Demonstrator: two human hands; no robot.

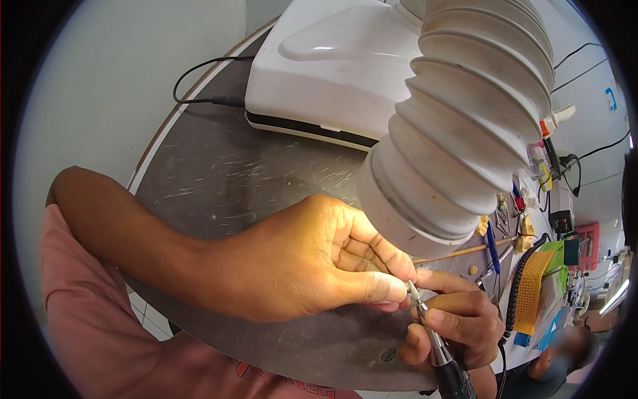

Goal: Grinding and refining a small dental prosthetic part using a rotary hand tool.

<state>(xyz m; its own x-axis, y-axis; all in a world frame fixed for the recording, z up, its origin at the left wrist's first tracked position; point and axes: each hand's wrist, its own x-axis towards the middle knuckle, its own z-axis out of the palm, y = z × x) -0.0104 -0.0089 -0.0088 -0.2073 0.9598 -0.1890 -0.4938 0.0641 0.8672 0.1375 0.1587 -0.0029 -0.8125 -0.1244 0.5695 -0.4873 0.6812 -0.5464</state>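
The right hand [458, 326] is closing around a slim rotary handpiece [438, 349], holding it much as one holds a pen, with the fingers wrapping the metal shaft and the dark body of the tool running down and out toward the lower edge of the view. The handpiece is tilting up and to the left, so that its thin tip [413, 290] is meeting the fingertips of the other hand. The left hand [312, 263] is curling shut, its thumb and forefinger pinching together right at that tip; whatever small piece they are pinching is hidden between the fingertips and cannot be made out. The two hands are touching each other at this point, the left lying above and to the left of the right.

Both hands are hovering just over a dark, scratched round worktable [219, 173], near its front edge. Directly above the hands, a wide white ribbed hose [465, 113] is opening its mouth toward them, very near the left knuckles. The hose is leading back to a white machine housing [332, 66] sitting at the far side of the table, with a black cable [199, 83] looping off its left end. To the right of the hands, a thin wooden stick [465, 251], a blue-handled tool [492, 246], a black coiled cord [518, 286] and a yellow perforated pad [530, 289] are lying together.
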